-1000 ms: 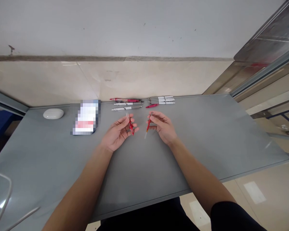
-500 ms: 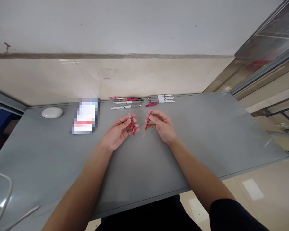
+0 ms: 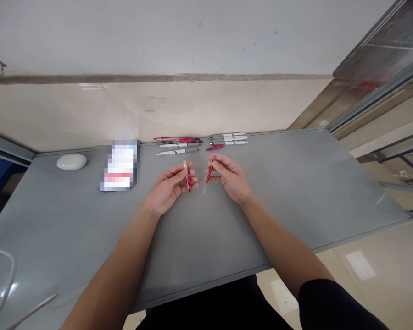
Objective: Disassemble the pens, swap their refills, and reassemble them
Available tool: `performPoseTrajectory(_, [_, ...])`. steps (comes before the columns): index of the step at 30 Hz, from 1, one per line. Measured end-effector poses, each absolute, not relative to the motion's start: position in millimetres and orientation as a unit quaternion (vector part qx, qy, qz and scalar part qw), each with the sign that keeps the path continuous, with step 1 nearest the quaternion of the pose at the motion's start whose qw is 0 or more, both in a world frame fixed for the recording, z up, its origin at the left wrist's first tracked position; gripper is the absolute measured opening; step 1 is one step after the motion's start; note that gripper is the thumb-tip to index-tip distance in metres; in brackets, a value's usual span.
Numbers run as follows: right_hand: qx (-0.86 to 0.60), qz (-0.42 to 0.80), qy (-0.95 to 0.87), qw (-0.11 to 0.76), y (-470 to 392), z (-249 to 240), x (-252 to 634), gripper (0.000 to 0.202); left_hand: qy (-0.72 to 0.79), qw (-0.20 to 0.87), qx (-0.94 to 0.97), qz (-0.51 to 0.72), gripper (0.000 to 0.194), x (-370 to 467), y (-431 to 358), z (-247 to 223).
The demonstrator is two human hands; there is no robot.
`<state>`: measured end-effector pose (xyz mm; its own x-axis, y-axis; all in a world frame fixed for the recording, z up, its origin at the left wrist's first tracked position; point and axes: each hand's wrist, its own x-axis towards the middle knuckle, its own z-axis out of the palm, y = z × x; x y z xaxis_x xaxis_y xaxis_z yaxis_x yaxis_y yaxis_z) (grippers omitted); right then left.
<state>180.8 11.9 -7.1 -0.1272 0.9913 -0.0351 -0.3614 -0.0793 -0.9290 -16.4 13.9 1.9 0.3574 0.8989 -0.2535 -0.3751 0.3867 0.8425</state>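
Partly completed handwork over the table (image 3: 199,247). Your left hand (image 3: 170,187) pinches a red pen part (image 3: 188,181) between thumb and fingers, its clear end toward the far side; the remaining fingers are loosely curled. Your right hand (image 3: 232,179) is likewise closed at the thumb and fingertips on a slim red rod (image 3: 210,170), probably a refill, pale at its near tip. The two parts are near each other but apart, so, judged from this view, this pen is unassembled and joining is undone. At the far edge, right, white pens (image 3: 233,137) lie in a row and look whole; a short red piece (image 3: 215,147) lies loose on their near side. Far left of these lie red pen bodies (image 3: 175,139) and further white pens (image 3: 179,151); whether these are complete, you cannot tell.
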Motion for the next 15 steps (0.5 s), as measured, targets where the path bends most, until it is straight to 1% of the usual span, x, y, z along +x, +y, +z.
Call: performPoseTrajectory(15, [-0.395,0.665,-0.376,0.511,11.2,-8.5,177.3,0.028,0.38,0.711,0.407,0.43,0.028,-17.4,10.0,-0.4])
